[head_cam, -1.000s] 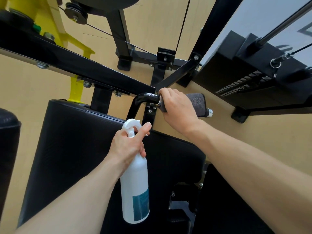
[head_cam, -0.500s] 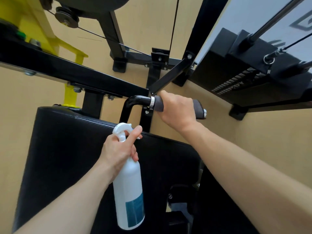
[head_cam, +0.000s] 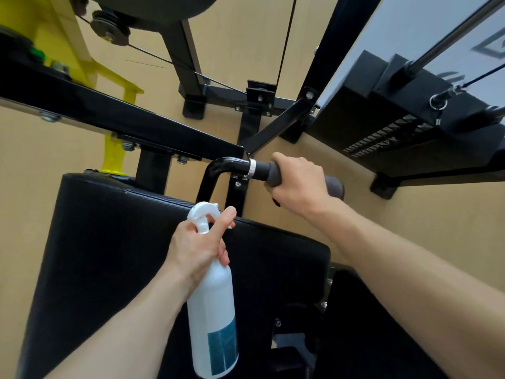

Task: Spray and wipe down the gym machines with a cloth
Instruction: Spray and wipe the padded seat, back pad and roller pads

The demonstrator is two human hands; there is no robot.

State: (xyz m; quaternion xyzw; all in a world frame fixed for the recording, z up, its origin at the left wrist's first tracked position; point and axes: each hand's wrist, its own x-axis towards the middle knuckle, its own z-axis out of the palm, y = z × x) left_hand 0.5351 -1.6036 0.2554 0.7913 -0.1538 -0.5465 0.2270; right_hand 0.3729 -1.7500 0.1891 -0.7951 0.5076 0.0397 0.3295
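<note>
My right hand (head_cam: pixel 299 183) is wrapped around the machine's handle grip (head_cam: pixel 261 170), pressing a grey cloth (head_cam: pixel 334 186) onto it; the cloth covers the handle's outer end and shows past my knuckles. The bare dark grip and its metal ring show to the left of my hand. My left hand (head_cam: pixel 198 246) holds a white spray bottle (head_cam: pixel 214 307) with a teal label by its neck, upright, thumb up beside the trigger head. The bottle hangs in front of the black padded seat back (head_cam: pixel 109 255).
A black frame beam (head_cam: pixel 114 116) runs across above the pad, with yellow brackets (head_cam: pixel 113 157) at the left. The weight stack (head_cam: pixel 388 132) with guide rod and cable stands at the right. A pulley (head_cam: pixel 109 31) and cable sit top left. Tan floor lies around.
My right hand slid the cloth outward along the handle, uncovering the grip near the ring. The left hand with the bottle kept its hold. The view shifted slightly.
</note>
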